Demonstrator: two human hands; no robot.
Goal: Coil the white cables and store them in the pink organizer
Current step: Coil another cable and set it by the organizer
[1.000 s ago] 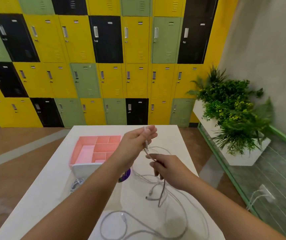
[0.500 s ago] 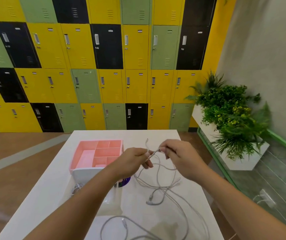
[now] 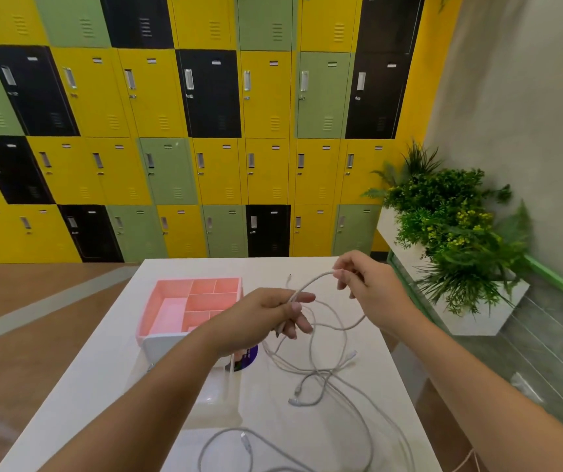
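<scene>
Over the white table (image 3: 103,352), my left hand (image 3: 266,318) grips a white cable (image 3: 310,284) near one end, with a short loop hanging below its fingers. My right hand (image 3: 368,287) pinches the same cable farther along, up and to the right, so a curved stretch spans between the hands. More white cables (image 3: 334,379) lie tangled on the table below the hands. The pink organizer (image 3: 171,301), with several compartments, sits on the table left of my left hand; its near right corner is hidden by my left wrist.
A white box (image 3: 161,345) stands against the organizer's near side, and a clear container (image 3: 219,400) sits under my left forearm. A purple round item (image 3: 251,356) peeks out beside it. Lockers (image 3: 205,131) line the back wall; a planter (image 3: 450,240) stands right of the table.
My right hand has slid along the cable up and to the right, away from my left hand, drawing out a longer curved stretch. My left hand stayed low by the organizer.
</scene>
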